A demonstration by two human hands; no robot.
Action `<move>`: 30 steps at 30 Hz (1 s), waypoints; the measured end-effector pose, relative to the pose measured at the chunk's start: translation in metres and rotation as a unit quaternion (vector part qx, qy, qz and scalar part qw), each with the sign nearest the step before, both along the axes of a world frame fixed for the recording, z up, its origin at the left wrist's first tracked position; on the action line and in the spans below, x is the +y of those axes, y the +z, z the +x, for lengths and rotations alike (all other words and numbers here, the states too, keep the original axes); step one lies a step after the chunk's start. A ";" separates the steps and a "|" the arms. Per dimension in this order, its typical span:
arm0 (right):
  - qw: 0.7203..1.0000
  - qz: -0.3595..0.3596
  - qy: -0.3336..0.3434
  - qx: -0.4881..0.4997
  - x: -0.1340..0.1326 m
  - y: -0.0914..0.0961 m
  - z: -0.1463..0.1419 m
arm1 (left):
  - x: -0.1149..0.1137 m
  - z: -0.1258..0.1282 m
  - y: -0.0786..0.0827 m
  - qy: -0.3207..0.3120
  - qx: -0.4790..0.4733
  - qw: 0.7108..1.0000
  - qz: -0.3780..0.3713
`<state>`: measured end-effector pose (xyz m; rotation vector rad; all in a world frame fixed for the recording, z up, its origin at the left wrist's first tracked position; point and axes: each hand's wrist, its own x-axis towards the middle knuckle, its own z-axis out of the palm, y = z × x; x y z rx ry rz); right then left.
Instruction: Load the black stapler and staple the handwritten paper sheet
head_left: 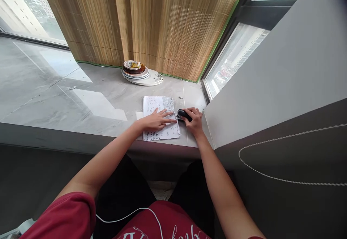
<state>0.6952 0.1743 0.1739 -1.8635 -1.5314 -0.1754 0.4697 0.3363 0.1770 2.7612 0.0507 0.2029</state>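
The left hand point(154, 122) lies flat on the paper point(150, 105), its fingers spread wide and pressing down rather than gripping, while the right hand point(196, 122) has its fingers closed around the stapler point(184, 114) at the paper's right edge. The paper sits on the sill point(108, 103), its near edge right by the front lip. The first risk looks to be the left fingertips: they reach almost to the stapler's nose, so a squeeze with the nose pushed further in could catch one. Whether the paper's edge is between the stapler's jaws cannot be told at this size; if it is only barely in, a staple could miss or tear the margin. That edge also looks raised and creased, so the layers might shift and be fixed crooked should the flat palm let up. Being so near the lip, the paper could slip over if dragged toward the body. A pale scrap point(139, 115) pokes out at its left and may be knocked aside. The plates point(135, 72), stacked by the blind point(151, 26), stand well apart and seem unlikely to be struck.
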 end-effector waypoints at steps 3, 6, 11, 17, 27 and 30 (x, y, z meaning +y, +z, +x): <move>1.000 0.002 0.002 0.006 0.000 -0.001 0.001 | 0.004 0.004 0.003 -0.005 -0.010 1.000 -0.005; 1.000 0.004 0.006 0.003 0.001 -0.004 0.003 | 0.007 0.007 0.005 -0.009 -0.008 1.000 -0.005; 1.000 0.002 0.012 0.012 0.002 -0.004 0.003 | 0.009 0.007 0.005 -0.016 0.004 1.000 0.009; 0.999 0.005 0.039 0.027 0.003 -0.005 0.003 | 0.015 0.019 0.007 -0.055 0.023 0.998 0.020; 0.991 0.055 0.120 -0.007 0.007 -0.009 0.007 | 0.036 0.041 0.017 -0.194 0.074 0.977 0.053; 0.992 0.043 0.120 -0.025 0.007 -0.008 0.006 | 0.038 0.040 0.015 -0.191 0.062 0.979 0.043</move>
